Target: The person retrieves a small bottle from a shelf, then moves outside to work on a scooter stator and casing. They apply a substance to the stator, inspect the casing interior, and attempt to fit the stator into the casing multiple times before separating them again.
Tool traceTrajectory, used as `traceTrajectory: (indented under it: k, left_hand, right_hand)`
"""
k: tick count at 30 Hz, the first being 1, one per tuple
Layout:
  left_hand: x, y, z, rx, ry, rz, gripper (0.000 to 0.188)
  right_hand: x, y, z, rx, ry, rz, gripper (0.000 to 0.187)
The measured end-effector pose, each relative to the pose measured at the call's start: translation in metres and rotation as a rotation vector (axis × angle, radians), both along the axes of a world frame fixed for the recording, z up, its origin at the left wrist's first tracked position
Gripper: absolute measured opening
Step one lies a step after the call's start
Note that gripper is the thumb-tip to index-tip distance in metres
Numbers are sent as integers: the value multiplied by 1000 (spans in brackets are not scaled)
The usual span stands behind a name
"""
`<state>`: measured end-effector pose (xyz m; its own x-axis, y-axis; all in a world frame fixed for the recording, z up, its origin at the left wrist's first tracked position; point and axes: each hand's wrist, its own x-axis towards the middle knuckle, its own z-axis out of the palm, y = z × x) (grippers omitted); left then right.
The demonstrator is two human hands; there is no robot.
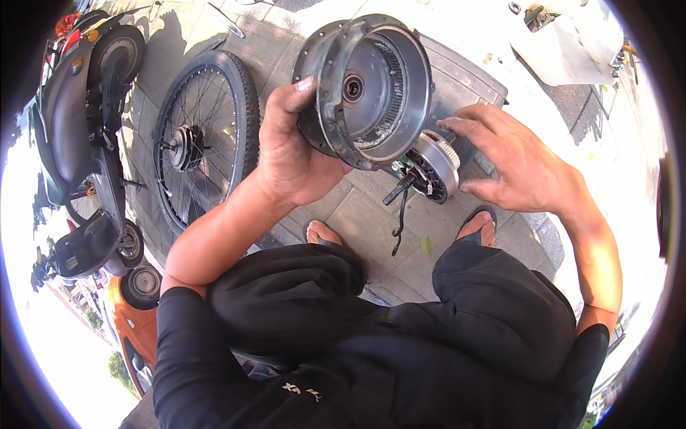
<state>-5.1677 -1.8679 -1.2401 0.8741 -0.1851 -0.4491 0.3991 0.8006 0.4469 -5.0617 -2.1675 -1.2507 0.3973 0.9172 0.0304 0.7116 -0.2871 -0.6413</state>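
My left hand (296, 146) grips a dark metal hub motor shell (336, 93) by its flanged rim, thumb on the outside. The shell is tilted so its hollow inside faces me, showing a toothed ring and a central bearing. Just below and right of it sits the motor core (437, 168), with a pale gear, a green circuit board and an axle with a black cable hanging down. My right hand (504, 161) is beside the core, fingers apart and curved; a fingertip is close to the core's edge, and I cannot tell whether it touches.
A dark grey case (468, 71) lies behind the core. To the left, a spoked bicycle wheel (207, 136) with a hub motor rests on the paving. Scooters (78, 143) and an orange car (132, 322) stand farther left. A white container (572, 46) is at the far right.
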Motion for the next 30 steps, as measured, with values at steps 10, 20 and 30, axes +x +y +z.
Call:
traceTrajectory:
  k: [10, 20, 30]
  left_hand:
    - [-3, 1, -2, 273, -28, -73, 63]
    - [-8, 0, 2, 212, -1, -75, 61]
    - [-8, 19, -14, 150, -53, -66, 70]
  right_hand:
    - [6, 51, 19, -127, -476, -35, 51]
    - [-10, 72, 6, -326, -697, -72, 55]
    - [1, 4, 11, -88, -25, 6, 77]
